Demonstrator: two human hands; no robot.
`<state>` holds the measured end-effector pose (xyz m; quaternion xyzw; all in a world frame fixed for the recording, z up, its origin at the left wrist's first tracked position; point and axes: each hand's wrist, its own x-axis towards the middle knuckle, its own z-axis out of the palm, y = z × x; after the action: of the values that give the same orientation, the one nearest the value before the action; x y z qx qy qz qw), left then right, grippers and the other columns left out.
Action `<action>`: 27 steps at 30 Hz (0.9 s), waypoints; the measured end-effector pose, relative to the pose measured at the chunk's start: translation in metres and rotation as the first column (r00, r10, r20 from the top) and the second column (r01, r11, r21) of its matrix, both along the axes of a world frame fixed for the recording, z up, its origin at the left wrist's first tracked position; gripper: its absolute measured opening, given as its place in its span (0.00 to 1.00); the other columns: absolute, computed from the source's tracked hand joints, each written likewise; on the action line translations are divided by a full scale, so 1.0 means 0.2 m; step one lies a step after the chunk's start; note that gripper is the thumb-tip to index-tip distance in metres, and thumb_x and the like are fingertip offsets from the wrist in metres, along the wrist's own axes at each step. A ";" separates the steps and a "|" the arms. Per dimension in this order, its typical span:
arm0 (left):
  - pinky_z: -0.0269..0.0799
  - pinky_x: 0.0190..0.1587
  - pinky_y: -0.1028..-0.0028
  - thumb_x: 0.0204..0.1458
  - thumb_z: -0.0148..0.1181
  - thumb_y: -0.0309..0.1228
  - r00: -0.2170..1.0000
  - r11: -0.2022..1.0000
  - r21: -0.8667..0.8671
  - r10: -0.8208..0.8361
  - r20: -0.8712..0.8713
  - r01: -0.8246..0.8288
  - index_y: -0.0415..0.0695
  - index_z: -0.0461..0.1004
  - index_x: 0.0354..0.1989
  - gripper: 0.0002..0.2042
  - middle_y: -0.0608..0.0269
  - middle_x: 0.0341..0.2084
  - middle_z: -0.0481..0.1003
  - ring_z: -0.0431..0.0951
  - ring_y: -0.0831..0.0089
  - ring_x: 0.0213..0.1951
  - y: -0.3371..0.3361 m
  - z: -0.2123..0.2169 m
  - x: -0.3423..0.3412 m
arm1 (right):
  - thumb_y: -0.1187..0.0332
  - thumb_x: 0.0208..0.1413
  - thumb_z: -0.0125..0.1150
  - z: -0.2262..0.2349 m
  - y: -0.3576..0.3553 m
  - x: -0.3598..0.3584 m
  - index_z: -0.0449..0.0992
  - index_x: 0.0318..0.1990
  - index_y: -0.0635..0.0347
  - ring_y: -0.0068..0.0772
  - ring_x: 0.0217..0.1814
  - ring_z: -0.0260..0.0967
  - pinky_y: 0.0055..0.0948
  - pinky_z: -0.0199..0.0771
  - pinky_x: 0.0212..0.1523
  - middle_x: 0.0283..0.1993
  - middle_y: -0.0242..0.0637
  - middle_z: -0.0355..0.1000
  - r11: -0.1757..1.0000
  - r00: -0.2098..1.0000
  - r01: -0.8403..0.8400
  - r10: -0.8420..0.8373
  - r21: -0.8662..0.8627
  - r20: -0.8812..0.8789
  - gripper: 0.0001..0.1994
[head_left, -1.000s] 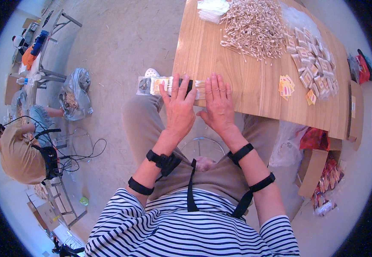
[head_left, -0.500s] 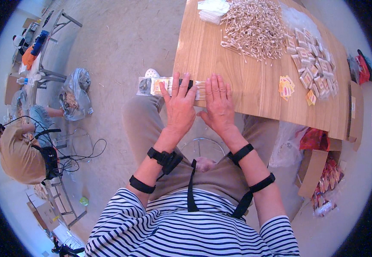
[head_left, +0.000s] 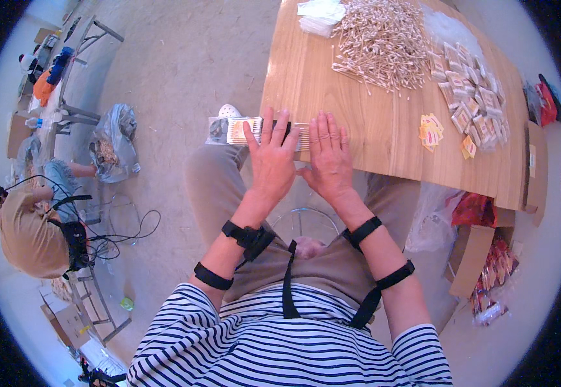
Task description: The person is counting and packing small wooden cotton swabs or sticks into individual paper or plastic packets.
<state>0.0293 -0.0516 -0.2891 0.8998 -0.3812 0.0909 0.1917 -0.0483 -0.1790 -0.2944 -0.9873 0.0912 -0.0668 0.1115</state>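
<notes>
Clear film makes up the outer end of a swab packet (head_left: 236, 131) with a yellow-orange card, which juts past the table's left edge beside the left hand (head_left: 272, 158). That hand lies flat, fingers spread, over a dark strip (head_left: 281, 128), probably to steady it. The right hand (head_left: 329, 157) is flat too, fingers together, against a row of swabs (head_left: 303, 136), perhaps to keep their ends level. Neither is clamped on anything; the fingers hide where row and packet meet.

Farther over the wooden table (head_left: 374, 132), loose cards (head_left: 431, 131) lie right of the hands, within easy reach. Beyond spreads a swab heap (head_left: 381, 46), flanked by clear bags (head_left: 320, 16) and filled packets (head_left: 479, 106); nothing stands between it and the hands. Well off to the left, a co-worker (head_left: 33, 227) sits near a plastic sack (head_left: 114, 143).
</notes>
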 end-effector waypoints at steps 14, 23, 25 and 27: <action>0.29 0.70 0.37 0.36 0.70 0.35 0.995 0.951 0.292 -0.104 0.009 0.097 0.37 0.53 0.71 0.49 0.55 0.74 0.47 0.42 0.60 0.76 0.07 -0.03 -0.15 | 0.60 0.35 0.75 -0.02 -0.01 0.00 0.55 0.69 0.68 0.50 0.80 0.37 0.49 0.38 0.77 0.76 0.51 0.46 0.999 0.999 -0.009 0.007 0.037 0.053 0.51; 0.31 0.70 0.37 0.34 0.72 0.35 0.996 0.961 0.265 -0.082 -0.021 0.085 0.37 0.53 0.70 0.50 0.54 0.73 0.48 0.43 0.61 0.75 0.05 0.00 -0.13 | 0.60 0.35 0.76 -0.02 -0.04 -0.03 0.57 0.67 0.70 0.52 0.80 0.39 0.49 0.39 0.77 0.75 0.55 0.47 0.994 0.992 -0.075 0.066 0.084 0.109 0.50; 0.32 0.70 0.37 0.34 0.72 0.35 0.997 0.966 0.246 -0.067 -0.039 0.075 0.37 0.53 0.70 0.50 0.54 0.73 0.49 0.43 0.61 0.75 0.03 0.00 -0.12 | 0.62 0.36 0.75 -0.02 -0.03 -0.02 0.57 0.67 0.71 0.52 0.80 0.39 0.49 0.40 0.76 0.75 0.55 0.47 0.995 0.992 -0.066 0.057 0.079 0.108 0.49; 0.32 0.70 0.38 0.36 0.71 0.34 0.998 0.977 0.205 -0.059 -0.021 0.062 0.37 0.54 0.70 0.49 0.53 0.73 0.51 0.45 0.61 0.75 0.02 -0.03 -0.11 | 0.63 0.36 0.74 -0.04 -0.03 -0.02 0.57 0.67 0.71 0.52 0.79 0.39 0.49 0.40 0.76 0.75 0.55 0.47 0.996 0.991 -0.065 0.056 0.068 0.119 0.48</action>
<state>0.0080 -0.0473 -0.2952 0.9034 -0.4145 0.0384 0.1032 -0.0516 -0.1843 -0.3015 -0.9794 0.0568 -0.1178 0.1538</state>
